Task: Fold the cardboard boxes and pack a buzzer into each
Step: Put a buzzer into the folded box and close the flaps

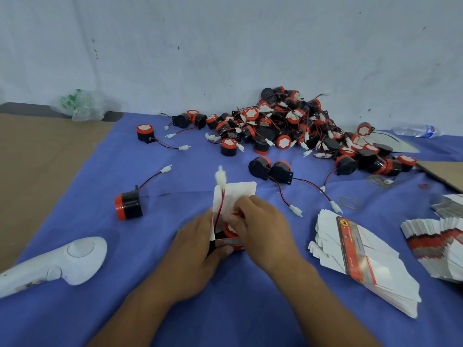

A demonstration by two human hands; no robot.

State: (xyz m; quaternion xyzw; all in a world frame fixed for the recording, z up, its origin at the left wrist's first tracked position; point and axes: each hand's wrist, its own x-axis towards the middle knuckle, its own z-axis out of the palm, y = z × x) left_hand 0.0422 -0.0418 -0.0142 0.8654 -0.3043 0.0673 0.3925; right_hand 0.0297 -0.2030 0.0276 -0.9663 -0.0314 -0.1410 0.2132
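Evidently light and crushable, the cardboard box (240, 191) stands upright mid-counter (75, 321), the left hand (198, 236) keeping a grip on its lower edges while the right hand (260, 221) has its grip pinched on the hard buzzer (228, 231) half inside, springy wire (220, 204) sticking out.

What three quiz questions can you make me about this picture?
1. True or false: the left hand and the right hand are both on the small box.
2. Where is the big buzzer pile? A) by the wall B) inside a bucket C) on a chair
3. Fill in: the wire sticking up out of the box ends in a ____ plug.
Key: 1 true; 2 A; 3 white.
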